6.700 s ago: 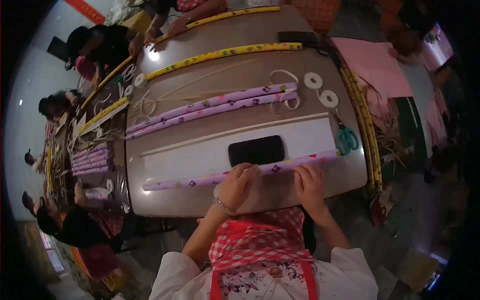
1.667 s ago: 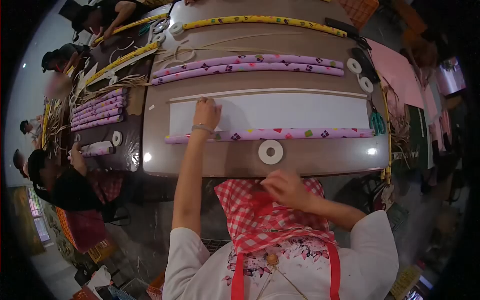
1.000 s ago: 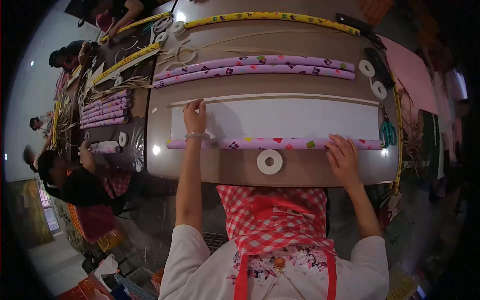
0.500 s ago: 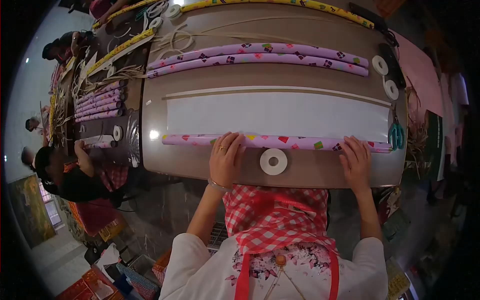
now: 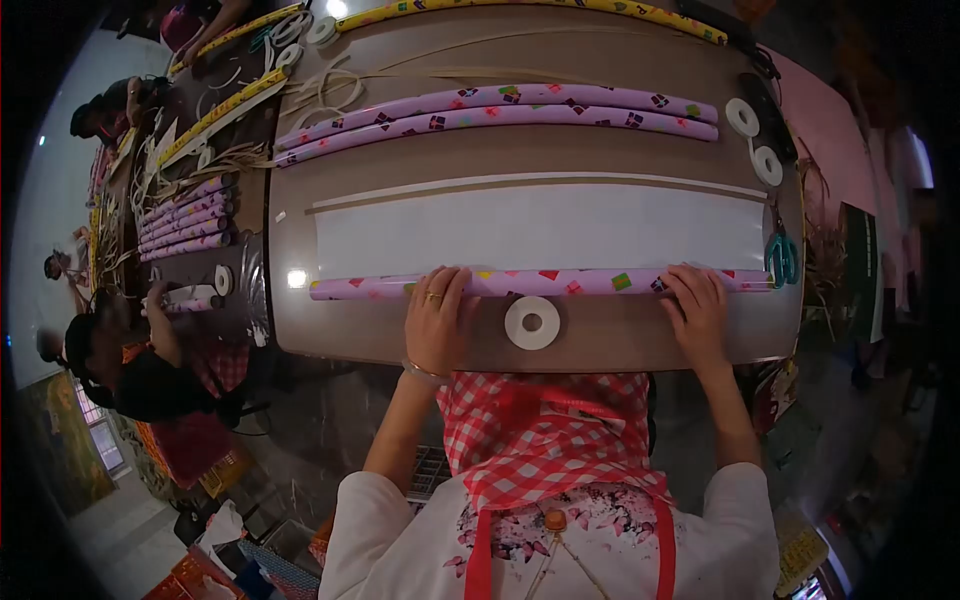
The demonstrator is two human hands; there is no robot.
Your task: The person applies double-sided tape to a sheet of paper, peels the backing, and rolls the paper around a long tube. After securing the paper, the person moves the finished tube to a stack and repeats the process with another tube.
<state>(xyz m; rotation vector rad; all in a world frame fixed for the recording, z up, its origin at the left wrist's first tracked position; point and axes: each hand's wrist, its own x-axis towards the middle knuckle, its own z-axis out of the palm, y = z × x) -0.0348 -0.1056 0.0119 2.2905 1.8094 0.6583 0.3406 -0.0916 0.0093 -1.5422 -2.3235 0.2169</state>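
A purple patterned roll of wrapping paper (image 5: 540, 283) lies across the near part of the table, its white sheet (image 5: 540, 229) spread flat beyond it. My left hand (image 5: 437, 318) rests over the roll left of its middle, fingers close together and curved over the top. Toward the right end, my right hand (image 5: 694, 312) has its fingers bent over the same roll, the thumb on the near side. Between the hands and just in front of the roll lies a white tape roll (image 5: 532, 323). Scissors with teal handles (image 5: 782, 262) sit by the roll's right end.
Two finished purple rolls (image 5: 500, 107) lie farther back, and a long yellow roll (image 5: 530, 8) lines the far edge. Two tape rolls (image 5: 755, 142) are at the right. On the left table are several short purple rolls (image 5: 188, 222), with a co-worker (image 5: 140, 350) beside them.
The whole view has shifted slightly left and tilted a little. My hands stay on the roll, the right one slightly farther left along it.
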